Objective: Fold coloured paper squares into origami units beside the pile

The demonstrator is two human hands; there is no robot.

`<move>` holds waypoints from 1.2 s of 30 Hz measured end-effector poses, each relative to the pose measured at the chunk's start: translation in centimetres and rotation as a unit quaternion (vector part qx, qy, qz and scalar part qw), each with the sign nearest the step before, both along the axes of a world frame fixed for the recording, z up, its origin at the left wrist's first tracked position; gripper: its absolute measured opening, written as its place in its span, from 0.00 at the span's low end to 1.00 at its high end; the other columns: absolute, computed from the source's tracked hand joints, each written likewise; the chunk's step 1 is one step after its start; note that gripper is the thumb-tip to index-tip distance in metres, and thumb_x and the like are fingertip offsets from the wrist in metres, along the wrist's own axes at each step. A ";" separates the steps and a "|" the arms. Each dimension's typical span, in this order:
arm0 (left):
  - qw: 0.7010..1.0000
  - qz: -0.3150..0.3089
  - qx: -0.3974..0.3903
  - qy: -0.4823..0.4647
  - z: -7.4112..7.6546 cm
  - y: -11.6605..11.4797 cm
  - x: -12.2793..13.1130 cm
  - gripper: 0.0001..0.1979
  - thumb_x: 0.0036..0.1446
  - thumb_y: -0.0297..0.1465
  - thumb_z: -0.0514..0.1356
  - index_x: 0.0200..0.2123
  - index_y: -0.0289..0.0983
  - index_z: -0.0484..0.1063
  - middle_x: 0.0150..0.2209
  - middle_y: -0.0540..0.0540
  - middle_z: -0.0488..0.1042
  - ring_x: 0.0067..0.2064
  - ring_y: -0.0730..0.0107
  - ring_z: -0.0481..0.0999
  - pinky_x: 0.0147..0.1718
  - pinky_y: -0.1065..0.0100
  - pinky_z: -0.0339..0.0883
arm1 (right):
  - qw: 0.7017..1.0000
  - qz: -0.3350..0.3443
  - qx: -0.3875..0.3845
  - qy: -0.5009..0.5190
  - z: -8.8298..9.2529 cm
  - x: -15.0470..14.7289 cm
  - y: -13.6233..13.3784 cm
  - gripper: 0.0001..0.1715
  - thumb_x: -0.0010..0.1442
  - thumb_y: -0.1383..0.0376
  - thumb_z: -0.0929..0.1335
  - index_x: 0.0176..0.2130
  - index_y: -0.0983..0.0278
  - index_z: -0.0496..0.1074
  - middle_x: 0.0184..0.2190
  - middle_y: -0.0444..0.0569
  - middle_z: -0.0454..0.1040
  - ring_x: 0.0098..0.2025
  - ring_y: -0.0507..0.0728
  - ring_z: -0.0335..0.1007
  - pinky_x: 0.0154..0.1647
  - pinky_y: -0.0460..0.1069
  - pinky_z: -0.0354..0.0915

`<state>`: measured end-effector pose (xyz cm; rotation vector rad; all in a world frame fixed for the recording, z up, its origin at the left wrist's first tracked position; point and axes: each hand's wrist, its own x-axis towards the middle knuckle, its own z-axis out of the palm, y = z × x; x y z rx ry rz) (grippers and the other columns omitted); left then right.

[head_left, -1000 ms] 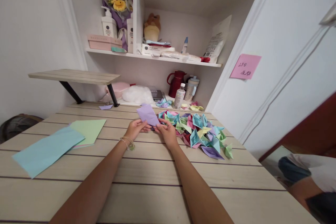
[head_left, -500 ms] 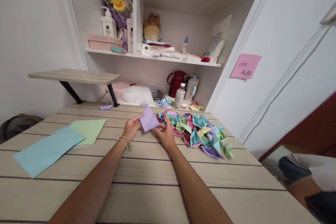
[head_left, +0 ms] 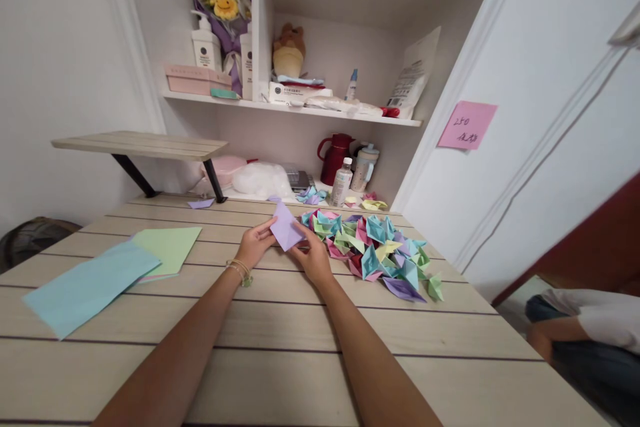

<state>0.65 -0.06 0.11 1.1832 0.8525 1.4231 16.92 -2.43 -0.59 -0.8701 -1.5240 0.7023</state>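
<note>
A folded square of purple paper is held up just above the wooden table, turned so a corner points up. My left hand pinches its left corner, with bracelets on that wrist. On the other side, my right hand grips the right edge between thumb and fingers. Close to the right hand lies a heap of folded paper boats in blue, green, pink, yellow and purple. At the left rest flat paper sheets, a blue sheet over a green sheet.
A small raised stand is at the back left, with a purple paper boat by its leg. Behind the table stand a clear bottle, a red jug and a cup. A person sits at the right.
My right hand has closed its raised fingers onto the purple paper's right edge. The paper has shifted slightly to the right. At the right, the other person has changed posture.
</note>
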 end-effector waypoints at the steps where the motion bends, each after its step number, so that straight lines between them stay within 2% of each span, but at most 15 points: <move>1: 1.000 0.001 0.001 -0.001 0.0 0.0 0.0 0.33 0.32 0.30 0.69 0.47 0.30 0.69 0.42 0.36 0.75 0.47 0.56 0.72 0.47 0.57 0.64 | 1.000 0.001 0.007 -0.006 0.0 0.0 0.0 0.25 0.44 0.67 0.70 0.45 0.56 0.72 0.50 0.48 0.67 0.42 0.58 0.69 0.38 0.49 0.66; 3: 1.000 0.003 0.005 -0.003 0.1 0.0 0.0 0.33 0.32 0.30 0.69 0.47 0.30 0.70 0.43 0.36 0.75 0.47 0.56 0.72 0.47 0.57 0.64 | 1.000 0.008 0.010 -0.005 -0.1 0.1 0.1 0.18 0.44 0.66 0.70 0.39 0.57 0.75 0.50 0.49 0.67 0.45 0.59 0.67 0.41 0.50 0.65; 4: 1.000 0.004 0.007 -0.004 0.2 -0.1 -0.1 0.32 0.32 0.30 0.69 0.46 0.30 0.70 0.43 0.36 0.75 0.47 0.56 0.72 0.47 0.57 0.64 | 1.000 0.013 0.003 0.001 -0.2 0.1 0.2 0.16 0.45 0.66 0.70 0.37 0.58 0.76 0.49 0.49 0.69 0.44 0.59 0.68 0.40 0.50 0.65; 7: 1.000 0.004 0.008 -0.007 0.5 -0.3 -0.1 0.32 0.31 0.29 0.70 0.45 0.29 0.71 0.43 0.35 0.75 0.46 0.56 0.73 0.48 0.57 0.64 | 0.998 0.025 -0.050 0.023 -0.4 0.2 0.6 0.15 0.46 0.63 0.70 0.37 0.61 0.76 0.35 0.49 0.76 0.33 0.56 0.71 0.34 0.50 0.66; 9: 1.000 -0.008 0.005 -0.004 0.6 -0.5 0.0 0.31 0.30 0.28 0.70 0.44 0.29 0.71 0.41 0.35 0.75 0.45 0.56 0.73 0.48 0.56 0.64 | 0.995 0.025 -0.085 0.050 -0.5 0.2 0.6 0.15 0.46 0.61 0.70 0.36 0.63 0.76 0.27 0.47 0.76 0.28 0.55 0.70 0.30 0.48 0.65; 12: 1.000 -0.022 0.003 0.015 0.8 -0.9 0.1 0.28 0.30 0.29 0.70 0.41 0.30 0.73 0.38 0.38 0.77 0.43 0.58 0.75 0.47 0.57 0.65 | 0.990 0.021 -0.094 0.106 -0.2 0.3 0.6 0.14 0.45 0.59 0.71 0.32 0.65 0.75 0.25 0.46 0.75 0.28 0.54 0.69 0.31 0.48 0.64; 19: 0.997 0.007 0.014 0.071 0.8 -1.1 0.3 0.18 0.33 0.34 0.69 0.30 0.31 0.74 0.31 0.42 0.78 0.35 0.62 0.77 0.43 0.60 0.67 | 0.972 -0.011 -0.120 0.202 -0.1 0.2 0.8 0.16 0.39 0.58 0.73 0.25 0.66 0.69 0.22 0.44 0.73 0.26 0.53 0.69 0.30 0.47 0.64; 23: 0.998 -0.009 0.003 0.066 0.7 -1.0 0.3 0.18 0.32 0.33 0.70 0.28 0.32 0.69 0.25 0.46 0.77 0.30 0.67 0.77 0.39 0.63 0.69 | 0.962 0.000 -0.118 0.246 -0.2 0.1 0.9 0.20 0.37 0.59 0.74 0.28 0.65 0.65 0.21 0.42 0.72 0.25 0.52 0.69 0.29 0.46 0.64; 29: 0.998 -0.033 -0.031 0.044 0.6 -0.9 0.3 0.28 0.33 0.29 0.70 0.40 0.34 0.64 0.27 0.46 0.78 0.29 0.68 0.77 0.35 0.65 0.71 | 0.960 0.009 -0.122 0.252 0.0 0.2 0.7 0.25 0.37 0.61 0.75 0.34 0.64 0.63 0.23 0.42 0.73 0.25 0.52 0.70 0.29 0.46 0.64; 33: 0.992 -0.089 -0.068 0.060 0.3 -0.8 0.3 0.21 0.36 0.30 0.69 0.35 0.29 0.70 0.30 0.39 0.78 0.31 0.65 0.78 0.37 0.66 0.71 | 0.963 0.002 -0.111 0.246 0.0 0.2 0.6 0.27 0.39 0.62 0.74 0.39 0.64 0.63 0.23 0.41 0.73 0.22 0.49 0.67 0.26 0.44 0.62; 36: 0.992 -0.088 -0.073 0.062 0.0 -0.7 0.2 0.17 0.36 0.29 0.69 0.31 0.28 0.71 0.30 0.39 0.78 0.31 0.66 0.78 0.36 0.68 0.71 | 0.968 0.019 -0.108 0.225 0.1 0.2 0.3 0.33 0.39 0.63 0.74 0.45 0.63 0.62 0.24 0.41 0.73 0.23 0.50 0.67 0.26 0.45 0.63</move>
